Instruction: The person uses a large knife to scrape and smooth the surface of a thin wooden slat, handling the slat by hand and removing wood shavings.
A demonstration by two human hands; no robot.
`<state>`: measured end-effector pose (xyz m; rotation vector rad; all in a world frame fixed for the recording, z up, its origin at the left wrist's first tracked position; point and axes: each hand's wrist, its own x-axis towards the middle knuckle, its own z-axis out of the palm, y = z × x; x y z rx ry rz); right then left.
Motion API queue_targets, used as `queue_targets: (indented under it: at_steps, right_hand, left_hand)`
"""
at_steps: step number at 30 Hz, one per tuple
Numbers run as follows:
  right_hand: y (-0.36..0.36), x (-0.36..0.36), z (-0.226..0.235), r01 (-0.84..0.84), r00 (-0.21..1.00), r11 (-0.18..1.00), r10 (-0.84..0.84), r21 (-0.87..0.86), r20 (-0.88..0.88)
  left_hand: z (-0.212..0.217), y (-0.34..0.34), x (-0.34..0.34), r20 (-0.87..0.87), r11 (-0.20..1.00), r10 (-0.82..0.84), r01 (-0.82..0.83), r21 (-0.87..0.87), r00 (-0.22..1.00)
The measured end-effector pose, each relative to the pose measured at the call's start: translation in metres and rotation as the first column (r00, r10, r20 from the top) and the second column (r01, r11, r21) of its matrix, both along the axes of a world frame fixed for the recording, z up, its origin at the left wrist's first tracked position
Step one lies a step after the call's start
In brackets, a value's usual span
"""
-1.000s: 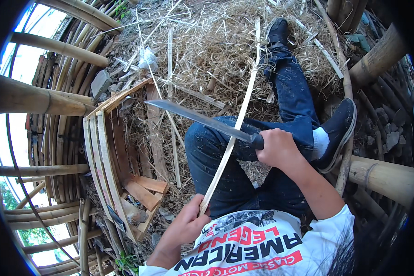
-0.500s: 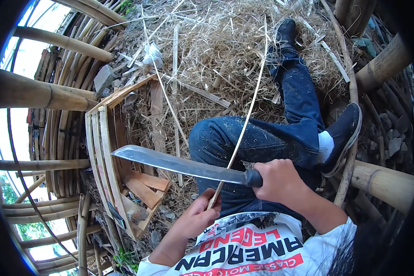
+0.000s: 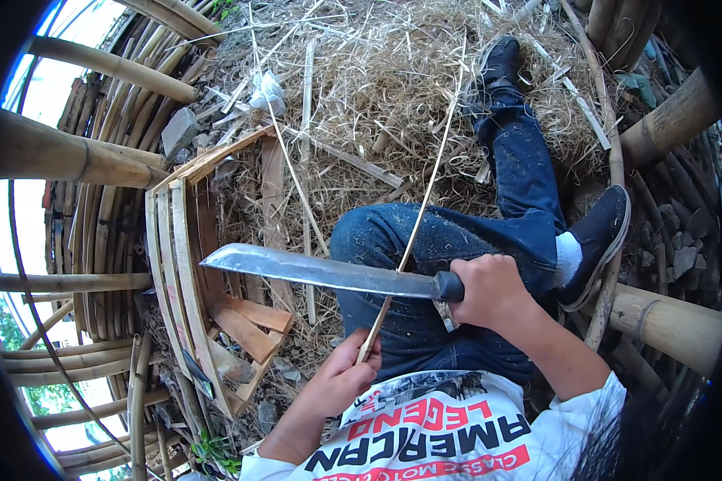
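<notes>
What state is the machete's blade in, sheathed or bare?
Bare: the machete's blade shows its metal from tip to black handle, with no sheath over it. The right hand grips the handle.

The left hand sits near 6 o'clock, thumb against curled fingers in a closed grip; the left forearm enters from 7 and points toward 1. The right hand, near 4 o'clock, makes a tight fist; the right forearm slants toward 10. One leg is folded, its foot at 3; the other leg reaches toward 1.
</notes>
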<state>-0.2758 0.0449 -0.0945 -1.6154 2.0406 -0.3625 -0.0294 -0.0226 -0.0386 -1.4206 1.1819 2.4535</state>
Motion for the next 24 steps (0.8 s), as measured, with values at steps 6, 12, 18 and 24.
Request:
queue_targets:
  at_steps: [6, 12, 18, 24]
  right_hand:
    - [-0.003, -0.024, -0.013, 0.108, 0.99, 0.994, -0.105, 0.032, -0.095]
    - [-0.006, -0.023, -0.018, 0.142, 0.985, 0.989, -0.145, -0.035, -0.094]
    - [-0.017, -0.046, -0.031, 0.203, 0.943, 0.979, -0.196, -0.001, -0.27]
    - [-0.026, -0.114, -0.058, 0.348, 0.896, 0.931, -0.293, 0.115, -0.335]
  left_hand:
    - [-0.002, 0.0, 0.0, 0.01, 0.997, -0.047, 0.047, -0.054, 0.999]
    - [-0.002, -0.001, 0.002, 0.011, 0.995, -0.051, 0.052, -0.08, 0.999]
    - [0.003, 0.002, 0.01, 0.03, 0.987, -0.093, 0.096, -0.128, 0.995]
    - [-0.002, 0.011, 0.013, 0.112, 0.894, -0.314, 0.333, -0.3, 0.943]
